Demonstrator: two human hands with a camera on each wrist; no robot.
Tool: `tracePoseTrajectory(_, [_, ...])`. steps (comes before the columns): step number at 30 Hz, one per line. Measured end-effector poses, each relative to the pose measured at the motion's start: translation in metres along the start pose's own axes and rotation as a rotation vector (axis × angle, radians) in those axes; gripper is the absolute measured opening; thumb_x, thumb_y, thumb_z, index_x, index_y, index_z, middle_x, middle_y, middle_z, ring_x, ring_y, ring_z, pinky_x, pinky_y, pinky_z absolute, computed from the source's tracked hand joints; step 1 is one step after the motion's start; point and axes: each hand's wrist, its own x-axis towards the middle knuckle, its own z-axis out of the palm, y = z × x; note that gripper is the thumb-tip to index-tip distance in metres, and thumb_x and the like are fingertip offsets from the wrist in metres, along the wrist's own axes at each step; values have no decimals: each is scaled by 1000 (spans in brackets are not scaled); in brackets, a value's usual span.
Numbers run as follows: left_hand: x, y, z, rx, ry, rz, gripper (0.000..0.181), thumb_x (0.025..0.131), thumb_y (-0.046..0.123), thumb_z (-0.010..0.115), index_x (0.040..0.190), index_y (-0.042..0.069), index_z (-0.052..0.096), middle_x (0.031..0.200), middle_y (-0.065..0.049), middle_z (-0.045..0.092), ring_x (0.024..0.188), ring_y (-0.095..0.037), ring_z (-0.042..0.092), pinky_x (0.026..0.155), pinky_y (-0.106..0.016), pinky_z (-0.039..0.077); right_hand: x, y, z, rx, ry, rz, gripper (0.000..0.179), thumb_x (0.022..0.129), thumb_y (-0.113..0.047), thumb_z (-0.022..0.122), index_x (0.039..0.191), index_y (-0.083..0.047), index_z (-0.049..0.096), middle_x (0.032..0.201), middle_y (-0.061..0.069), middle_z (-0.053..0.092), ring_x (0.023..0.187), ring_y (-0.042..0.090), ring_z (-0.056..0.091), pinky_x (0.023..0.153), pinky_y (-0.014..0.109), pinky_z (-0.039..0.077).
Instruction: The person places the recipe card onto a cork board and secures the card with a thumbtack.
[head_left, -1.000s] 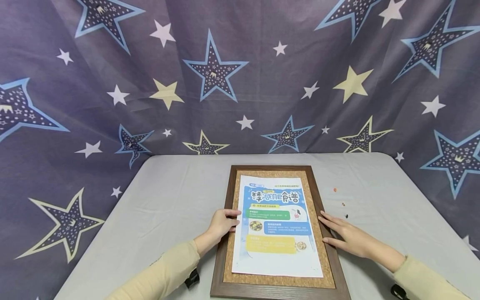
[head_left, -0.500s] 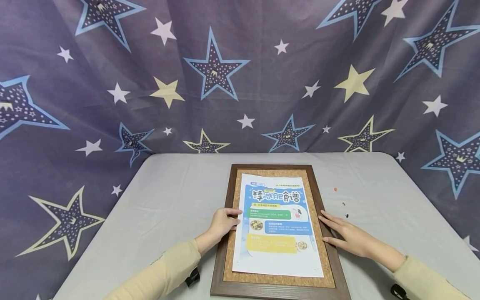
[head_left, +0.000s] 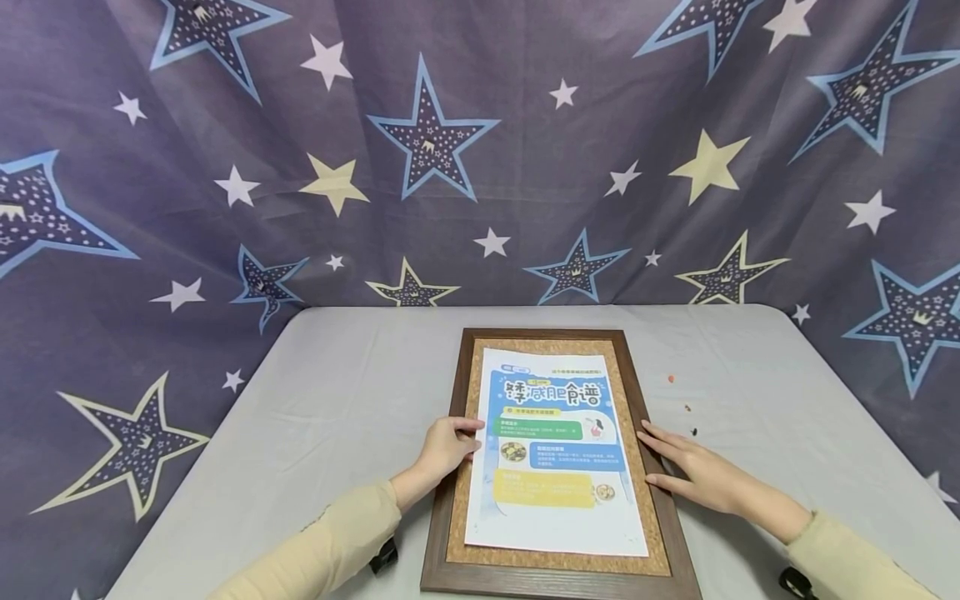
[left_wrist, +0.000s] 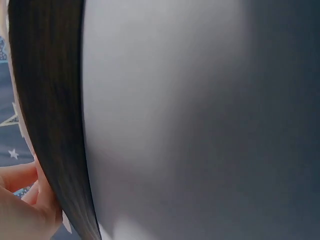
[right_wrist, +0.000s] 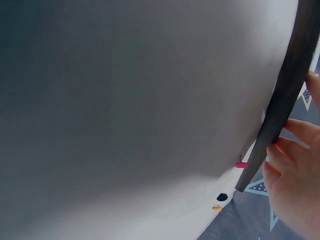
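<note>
A printed sheet of paper (head_left: 555,533), with blue, green and yellow blocks and Chinese text, lies on a cork board (head_left: 457,546) inside a dark brown wooden frame (head_left: 555,580). At the sheet's left edge, my left hand (head_left: 444,446) reaches over the frame and pinches the paper between thumb and finger. My right hand (head_left: 693,471) rests on the right side of the frame, its fingers extended and holding nothing. In the left wrist view, the left hand (left_wrist: 27,200) shows behind the frame side; in the right wrist view, the right hand's fingers (right_wrist: 300,130) touch the frame.
Small pushpins lie on the grey-covered table (head_left: 337,375) right of the board: a red pin (head_left: 671,378), an orange pin (head_left: 687,407) and a black pin (head_left: 693,432). A star-patterned curtain (head_left: 517,108) hangs behind the table and along its sides.
The camera view has shifted very slightly. The sheet's lower part has moved a touch to the right and down. Both hands stay at the same places.
</note>
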Motion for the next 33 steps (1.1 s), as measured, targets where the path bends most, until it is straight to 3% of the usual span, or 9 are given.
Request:
tracePoseTrajectory(10, [-1,-3,-4,117,4,172,20,73,-10,63,92,-6,65,86,-13,52,63,-14,53,54,-19,45,7,-5,-11,59,9,-7,51,81,-30,63,119,2,54,126,23,45,110,42,46,87,52,38])
tracePoseTrajectory(15, [0,-3,-11,197,-17,293,19,75,-5,64,94,-3,65,89,-10,54,77,-21,55,65,-25,48,10,-3,-20,86,87,-35,39,76,-18,68,109,1,60,110,18,59,100,35,54,83,48,43])
tracePoseTrajectory(19, [1,-5,-17,262,-96,362,22,78,3,64,99,0,64,103,-10,53,93,-25,54,79,-36,46,10,5,-30,107,127,-36,34,72,-7,69,104,1,62,102,14,63,92,33,58,78,46,46])
tracePoseTrajectory(25, [2,-6,-28,339,-234,392,31,79,14,65,108,4,60,123,-14,44,115,-32,42,92,-48,36,6,15,-42,120,116,13,33,69,-1,69,101,2,62,102,21,61,93,40,55,79,51,44])
tracePoseTrajectory(33, [4,-10,-37,450,-353,441,47,79,28,66,119,6,55,134,-17,35,122,-35,33,94,-51,33,0,24,-45,124,90,6,27,66,1,69,93,2,64,92,14,63,75,22,59,68,38,49])
